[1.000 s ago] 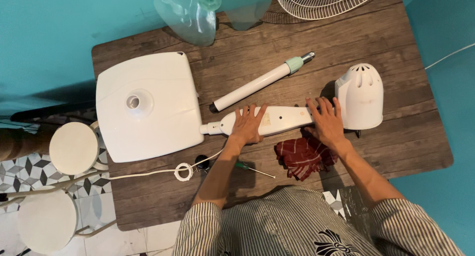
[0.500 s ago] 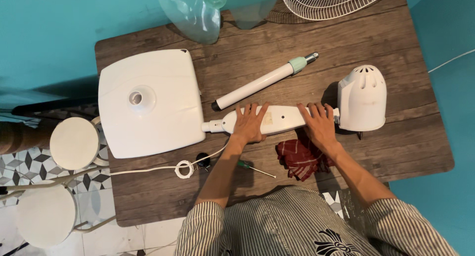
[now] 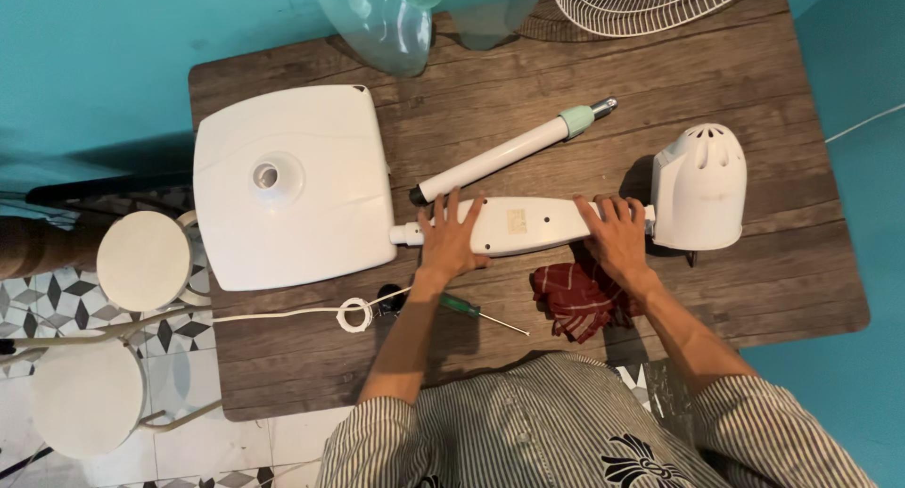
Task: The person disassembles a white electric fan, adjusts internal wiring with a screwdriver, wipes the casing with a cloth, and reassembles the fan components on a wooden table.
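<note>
A white fan neck piece (image 3: 528, 226) lies across the middle of a dark wooden table (image 3: 782, 290), joined at its right end to the white vented motor housing (image 3: 699, 186). My left hand (image 3: 451, 238) rests palm down on the neck's left end. On the neck's right end, close to the motor housing, my right hand (image 3: 615, 235) lies flat too. A square white fan base (image 3: 287, 181) sits at the left, touching the neck's tip. Just behind the neck lies a white pole with a pale green collar (image 3: 514, 148).
A red checked cloth (image 3: 573, 299) and a green-handled screwdriver (image 3: 476, 312) lie near the front edge, beside a coiled white cord (image 3: 353, 314). Clear fan blades (image 3: 391, 16) and a white wire grille (image 3: 641, 2) sit at the back. Two white stools (image 3: 141, 260) stand left.
Both hands stay flat on the neck piece. The view has shifted slightly; nothing on the table has visibly moved.
</note>
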